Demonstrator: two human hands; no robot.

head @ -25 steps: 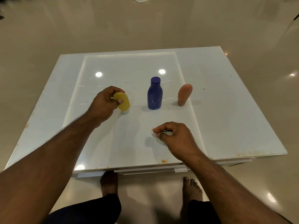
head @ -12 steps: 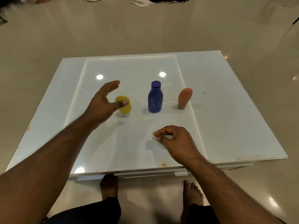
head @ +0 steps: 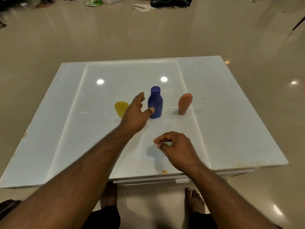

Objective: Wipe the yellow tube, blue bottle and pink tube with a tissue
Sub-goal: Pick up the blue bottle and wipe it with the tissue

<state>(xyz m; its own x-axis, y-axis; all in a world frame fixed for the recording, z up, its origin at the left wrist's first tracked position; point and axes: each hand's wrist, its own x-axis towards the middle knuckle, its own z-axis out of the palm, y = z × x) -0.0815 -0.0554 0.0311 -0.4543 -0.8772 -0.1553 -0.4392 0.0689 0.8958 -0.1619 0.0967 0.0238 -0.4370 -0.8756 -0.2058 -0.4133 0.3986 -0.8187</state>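
Three items stand in a row on the white table [head: 222,129]. The yellow tube [head: 121,108] is at the left, the blue bottle [head: 155,103] in the middle and the pink tube [head: 184,103] at the right. My left hand [head: 136,113] is spread open beside the blue bottle, its thumb tip in front of the bottle's lower part and its fingers to the bottle's left; it partly hides the yellow tube. Nearer the front edge, my right hand [head: 175,147] pinches a crumpled white tissue [head: 165,143] just above the tabletop.
The table has a glossy top with ceiling light reflections and a rust-like spot [head: 164,171] at its front edge. My bare feet [head: 194,199] show below the edge. Clutter [head: 142,4] lies on the tiled floor far behind.
My left hand let go of the yellow tube, which now stands on the table, and moved right to the blue bottle with fingers spread. My right hand stayed put with the tissue.
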